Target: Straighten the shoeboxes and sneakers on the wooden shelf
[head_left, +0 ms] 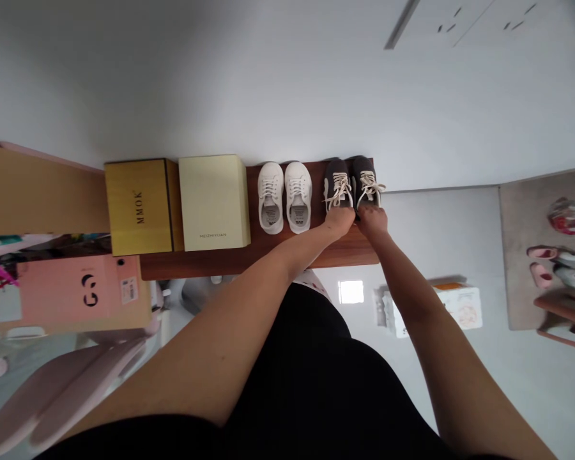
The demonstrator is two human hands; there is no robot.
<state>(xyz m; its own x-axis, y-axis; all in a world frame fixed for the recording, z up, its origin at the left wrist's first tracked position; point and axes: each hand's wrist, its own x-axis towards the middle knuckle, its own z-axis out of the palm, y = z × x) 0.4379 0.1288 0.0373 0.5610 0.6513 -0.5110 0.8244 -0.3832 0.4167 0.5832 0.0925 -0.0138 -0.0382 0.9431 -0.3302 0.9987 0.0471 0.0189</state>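
Dark shoes [336,170] with pale laces [342,186] stand as a pair at the right end of a narrow wooden shelf [206,263], toes towards the wall [292,83] and heels towards the person; the left hand [340,221] is at the heel of one and the right hand [374,222] at the heel of the other, probably because the heels are the nearest parts and one hand to each shoe lets the two be lined up; the fingers are hidden behind the hands and the shoes, so I cannot tell whether they pinch, spread or press together; further left, with a gap between, white shoes [297,182] point the same way, likely because the shelf is shallow and open heels are easy to reach; beyond them a cream box [213,198] and a gold box [137,223] stand side by side, presumably set square to fit the narrow depth.
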